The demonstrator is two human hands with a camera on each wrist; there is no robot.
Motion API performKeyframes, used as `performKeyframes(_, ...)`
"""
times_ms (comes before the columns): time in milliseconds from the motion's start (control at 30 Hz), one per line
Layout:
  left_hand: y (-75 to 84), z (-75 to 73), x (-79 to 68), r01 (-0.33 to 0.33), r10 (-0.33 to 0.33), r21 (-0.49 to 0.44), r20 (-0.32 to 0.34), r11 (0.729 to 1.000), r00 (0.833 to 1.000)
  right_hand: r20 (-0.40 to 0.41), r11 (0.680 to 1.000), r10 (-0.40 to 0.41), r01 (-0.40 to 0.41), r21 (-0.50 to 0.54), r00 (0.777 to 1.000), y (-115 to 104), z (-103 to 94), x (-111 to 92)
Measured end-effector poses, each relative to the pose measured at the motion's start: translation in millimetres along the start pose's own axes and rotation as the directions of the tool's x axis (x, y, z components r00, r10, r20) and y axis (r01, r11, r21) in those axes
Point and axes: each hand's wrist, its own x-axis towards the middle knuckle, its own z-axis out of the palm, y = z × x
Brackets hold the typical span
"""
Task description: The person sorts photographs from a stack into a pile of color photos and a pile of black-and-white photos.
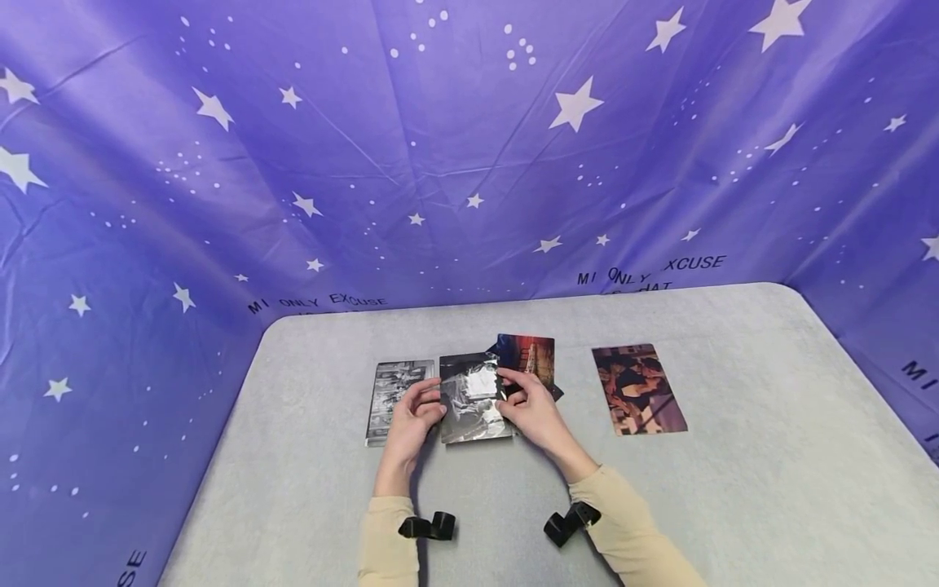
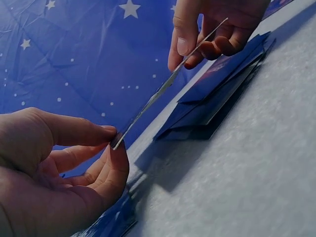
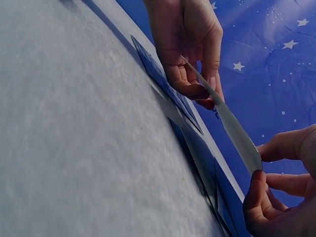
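Both hands hold up a glossy black-and-white photo print [image 1: 473, 412] by its two side edges, above the table. My left hand [image 1: 412, 422] pinches its left edge between thumb and fingers; my right hand [image 1: 537, 414] pinches the right edge the same way. Seen nearly edge-on in the right wrist view, the print [image 3: 238, 133] bows slightly and its pale back shows. Behind the right hand lies a small pile of prints [image 1: 530, 352], the top one red, orange and blue. A second black-and-white print [image 1: 389, 395] lies left, partly behind the left hand.
On the right, apart from the others, a brownish print of figures [image 1: 640, 390] lies flat on the grey table [image 1: 741, 456]. A purple cloth with white stars [image 1: 455, 122] hangs behind and at both sides. Black straps [image 1: 429, 527] circle both wrists over beige sleeves.
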Motion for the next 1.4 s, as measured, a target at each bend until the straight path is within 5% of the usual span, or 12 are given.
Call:
performKeyframes(767,7.0,-38.9,2.7,-0.03,0.04,0.11,-0.091,0.994,0.995,0.06,0.987,-0.099,0.106,-0.123,0.993,-5,42.7,16)
performKeyframes(1400,14.6,-77.4,0.9,-0.007,0.063,0.329,-0.158,0.944,0.985,0.138,0.975,-0.134,0.156,-0.158,0.981,-9,89.0,19)
